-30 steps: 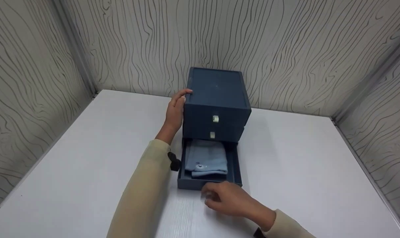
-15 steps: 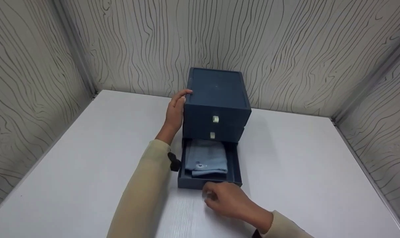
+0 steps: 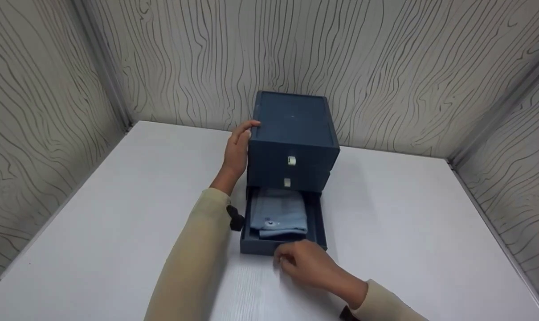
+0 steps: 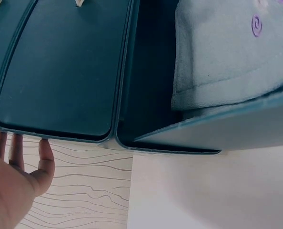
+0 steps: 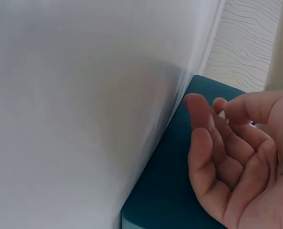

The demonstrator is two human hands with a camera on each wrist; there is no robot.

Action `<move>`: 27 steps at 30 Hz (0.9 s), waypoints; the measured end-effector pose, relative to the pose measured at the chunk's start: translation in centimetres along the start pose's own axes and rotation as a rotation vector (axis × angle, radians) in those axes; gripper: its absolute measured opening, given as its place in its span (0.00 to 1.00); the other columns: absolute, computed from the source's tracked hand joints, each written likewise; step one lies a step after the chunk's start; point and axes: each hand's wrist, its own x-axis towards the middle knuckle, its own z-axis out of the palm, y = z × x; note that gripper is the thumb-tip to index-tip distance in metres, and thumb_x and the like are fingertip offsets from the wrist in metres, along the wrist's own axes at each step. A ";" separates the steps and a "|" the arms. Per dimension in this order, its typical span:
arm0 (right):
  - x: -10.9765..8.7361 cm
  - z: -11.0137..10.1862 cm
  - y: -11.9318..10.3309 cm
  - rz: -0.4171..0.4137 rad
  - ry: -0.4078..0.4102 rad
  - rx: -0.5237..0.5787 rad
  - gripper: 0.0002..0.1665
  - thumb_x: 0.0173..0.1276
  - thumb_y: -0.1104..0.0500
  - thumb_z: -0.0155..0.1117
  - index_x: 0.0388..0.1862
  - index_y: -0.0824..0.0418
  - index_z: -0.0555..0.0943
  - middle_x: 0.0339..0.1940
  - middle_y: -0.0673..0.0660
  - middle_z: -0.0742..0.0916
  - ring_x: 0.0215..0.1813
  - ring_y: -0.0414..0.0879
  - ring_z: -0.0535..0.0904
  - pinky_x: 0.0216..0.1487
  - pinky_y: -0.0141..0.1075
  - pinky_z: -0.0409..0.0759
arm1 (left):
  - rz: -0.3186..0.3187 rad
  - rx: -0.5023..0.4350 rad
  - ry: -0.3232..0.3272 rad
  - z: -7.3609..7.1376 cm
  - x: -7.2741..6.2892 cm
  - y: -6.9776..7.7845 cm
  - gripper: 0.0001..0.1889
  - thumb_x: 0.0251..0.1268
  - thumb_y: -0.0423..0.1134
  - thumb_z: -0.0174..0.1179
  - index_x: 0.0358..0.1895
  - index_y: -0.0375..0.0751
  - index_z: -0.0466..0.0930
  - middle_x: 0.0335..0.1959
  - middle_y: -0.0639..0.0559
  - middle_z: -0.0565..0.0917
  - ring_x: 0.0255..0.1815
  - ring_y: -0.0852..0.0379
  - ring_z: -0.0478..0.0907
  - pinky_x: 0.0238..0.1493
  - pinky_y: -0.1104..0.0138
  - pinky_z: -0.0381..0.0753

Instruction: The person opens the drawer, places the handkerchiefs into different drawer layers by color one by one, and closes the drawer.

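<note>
A dark blue drawer cabinet stands on the white table, its bottom drawer pulled out toward me. Inside that drawer lies a folded light blue cloth with a small embroidered motif; purple stitching shows in the left wrist view. My left hand rests against the cabinet's left side, fingertips at its top edge, fingers fairly straight. At the drawer front, my right hand pinches a small pale knob between thumb and forefinger; the other fingers are curled loosely.
Two upper drawers with pale knobs are closed. White wall panels with wavy dark lines stand behind and on both sides of the table. The extended drawer overhangs the tabletop in front of the cabinet.
My right hand has shifted slightly forward against the drawer front, and its fingers have settled at the knob. The left hand, the cabinet and the cloth look almost unchanged.
</note>
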 end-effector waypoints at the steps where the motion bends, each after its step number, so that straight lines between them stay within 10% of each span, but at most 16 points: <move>1: 0.0 0.0 0.0 -0.004 0.002 -0.002 0.13 0.61 0.66 0.58 0.36 0.52 0.86 0.28 0.43 0.85 0.26 0.32 0.70 0.30 0.27 0.71 | -0.002 0.000 -0.002 0.0 0.0 0.0 0.20 0.79 0.41 0.36 0.61 0.40 0.74 0.67 0.41 0.69 0.43 0.59 0.71 0.58 0.61 0.67; 5: 0.1 0.0 0.2 -0.013 0.005 0.001 0.12 0.61 0.66 0.58 0.35 0.52 0.86 0.29 0.43 0.86 0.27 0.31 0.72 0.31 0.27 0.72 | 0.000 -0.007 -0.003 0.0 -0.1 0.0 0.20 0.78 0.41 0.36 0.61 0.40 0.74 0.68 0.41 0.68 0.33 0.58 0.65 0.49 0.62 0.67; 11: 0.3 -0.3 0.3 -0.019 -0.005 0.017 0.12 0.62 0.66 0.58 0.33 0.52 0.86 0.28 0.42 0.86 0.28 0.31 0.73 0.31 0.27 0.72 | -0.001 -0.007 -0.002 0.0 -0.1 -0.1 0.20 0.78 0.41 0.35 0.61 0.39 0.74 0.72 0.44 0.65 0.66 0.52 0.63 0.62 0.57 0.61; 16: 0.5 -0.5 0.6 -0.011 -0.018 0.033 0.12 0.62 0.65 0.58 0.31 0.49 0.86 0.26 0.39 0.84 0.28 0.32 0.72 0.30 0.27 0.70 | -0.012 -0.011 -0.001 0.1 -0.1 0.0 0.21 0.78 0.41 0.35 0.61 0.40 0.74 0.70 0.46 0.67 0.39 0.58 0.68 0.45 0.63 0.66; 20: 0.7 -0.6 0.8 -0.006 -0.017 0.033 0.12 0.61 0.65 0.59 0.30 0.49 0.86 0.26 0.40 0.84 0.27 0.32 0.72 0.29 0.27 0.70 | -0.012 -0.030 0.001 0.1 0.0 0.1 0.20 0.78 0.41 0.35 0.61 0.41 0.74 0.50 0.52 0.77 0.17 0.61 0.52 0.25 0.68 0.62; 23: 0.9 -0.6 1.0 -0.005 -0.017 0.034 0.12 0.60 0.65 0.59 0.30 0.49 0.86 0.25 0.40 0.83 0.26 0.33 0.71 0.28 0.27 0.69 | -0.010 -0.030 0.003 0.1 0.1 0.1 0.20 0.78 0.41 0.35 0.61 0.42 0.75 0.26 0.55 0.70 0.14 0.62 0.51 0.22 0.68 0.61; 27: 1.2 -0.6 1.3 -0.018 -0.009 0.022 0.13 0.59 0.65 0.58 0.30 0.51 0.86 0.22 0.41 0.82 0.25 0.33 0.70 0.27 0.27 0.69 | -0.013 -0.027 0.006 0.1 0.0 0.1 0.20 0.79 0.40 0.34 0.60 0.41 0.75 0.34 0.52 0.76 0.25 0.59 0.66 0.34 0.65 0.69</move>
